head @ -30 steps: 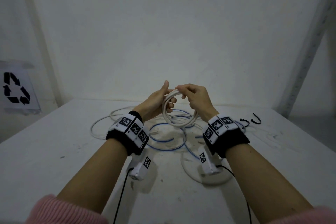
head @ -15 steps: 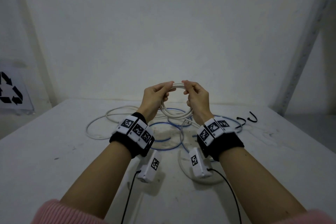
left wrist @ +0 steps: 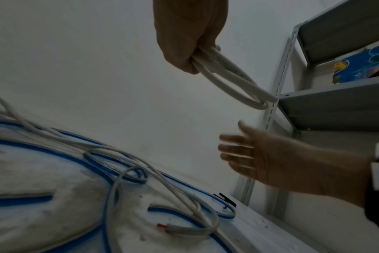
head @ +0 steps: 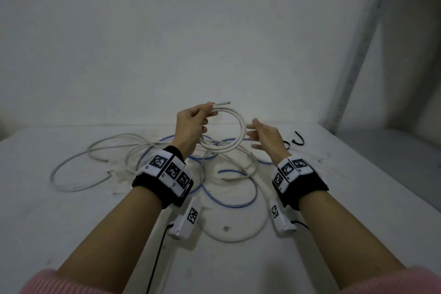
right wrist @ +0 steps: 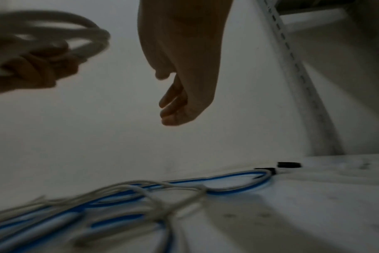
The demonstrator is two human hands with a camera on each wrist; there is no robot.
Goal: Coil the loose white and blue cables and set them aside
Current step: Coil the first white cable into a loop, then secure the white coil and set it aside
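My left hand (head: pixel 191 122) grips a small coil of white cable (head: pixel 239 133) above the table, and one cut end of it sticks out past my thumb. The left wrist view shows the coil (left wrist: pixel 231 80) hanging from my curled fingers (left wrist: pixel 184 56). My right hand (head: pixel 262 135) hovers just right of the coil with its fingers spread and holds nothing; the same hand (right wrist: pixel 177 102) appears relaxed in the right wrist view. Loose white cables (head: pixel 71 186) and blue cables (head: pixel 238 204) lie tangled on the white table (head: pixel 358 198) below both hands.
Two black hooks (head: pixel 299 139) lie at the table's far right. A grey metal shelf (left wrist: pixel 335 102) stands to the right with a blue package (left wrist: pixel 361 66) on it. A white wall rises behind the table's far edge.
My right hand has let go of the white coil and moved off to the right with fingers spread. My left hand now holds the coil alone, slightly higher.
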